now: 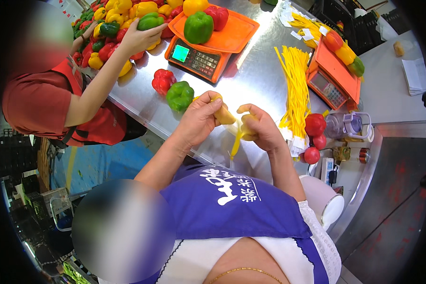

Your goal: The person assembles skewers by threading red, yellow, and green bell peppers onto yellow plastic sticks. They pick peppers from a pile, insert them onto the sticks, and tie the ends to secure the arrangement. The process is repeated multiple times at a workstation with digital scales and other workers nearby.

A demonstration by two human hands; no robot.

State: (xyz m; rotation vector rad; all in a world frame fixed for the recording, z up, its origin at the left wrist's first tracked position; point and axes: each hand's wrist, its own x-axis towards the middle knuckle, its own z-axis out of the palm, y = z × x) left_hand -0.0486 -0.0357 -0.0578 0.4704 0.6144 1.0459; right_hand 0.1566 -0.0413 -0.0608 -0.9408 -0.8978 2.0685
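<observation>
Above the table's near edge, my left hand [198, 116] is closed in a pinch, with bits of yellow showing at its thumb and behind its knuckles. Facing it, my right hand [264, 128] pinches a narrow yellow strip [235, 144] that hangs down from the fingers. Tan coverings appear on some fingertips of both hands. Just beyond my left hand, a green bell pepper [180, 96] and a red bell pepper [164, 81] rest on the metal table [149, 106]. To the right of my right hand lies a bundle of yellow strips [296, 87] with white ends.
An orange scale [213, 61] carries bell peppers at the back. Another orange scale [329, 80] stands right, near red peppers [315, 125] and a clear jug [348, 124]. At left, a co-worker's hand [139, 38] holds a green pepper [150, 21] beside a pepper heap [106, 45].
</observation>
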